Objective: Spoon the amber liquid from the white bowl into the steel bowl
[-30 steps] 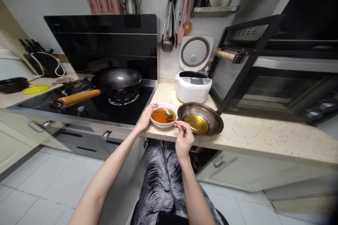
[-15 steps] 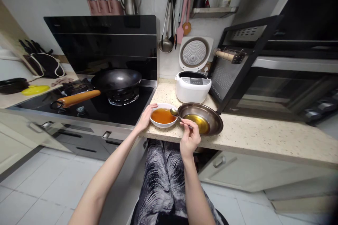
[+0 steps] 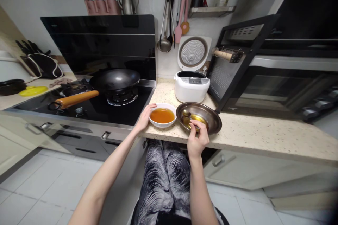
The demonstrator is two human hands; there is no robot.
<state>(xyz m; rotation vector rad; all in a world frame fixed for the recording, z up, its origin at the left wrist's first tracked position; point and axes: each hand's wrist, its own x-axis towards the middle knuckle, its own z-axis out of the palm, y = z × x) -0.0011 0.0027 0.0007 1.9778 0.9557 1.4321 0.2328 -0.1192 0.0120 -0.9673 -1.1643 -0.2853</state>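
My left hand (image 3: 144,118) grips the left rim of a white bowl (image 3: 163,125), its fingers along the edge. Orange-brown liquid (image 3: 162,115) fills much of that bowl. A small metal spoon (image 3: 186,113) is pinched in my right hand (image 3: 198,139). Its head is over the left inside of a wide metal bowl (image 3: 216,122), which holds yellow, oil-like liquid (image 3: 196,117). Whether the spoon touches that liquid I cannot tell. Both bowls stand side by side near the counter's front edge.
Behind the bowls stands a white rice cooker (image 3: 191,89) with its lid raised. A black wok (image 3: 116,79) with a wooden handle (image 3: 76,99) sits on the stove to the left. At the right is an oven (image 3: 285,91) beside a black rack (image 3: 224,74). Utensils (image 3: 169,21) hang above.
My right hand has moved right with the spoon, from the white bowl's right edge to over the metal bowl. My left hand stays on the white bowl. The view has shifted slightly.
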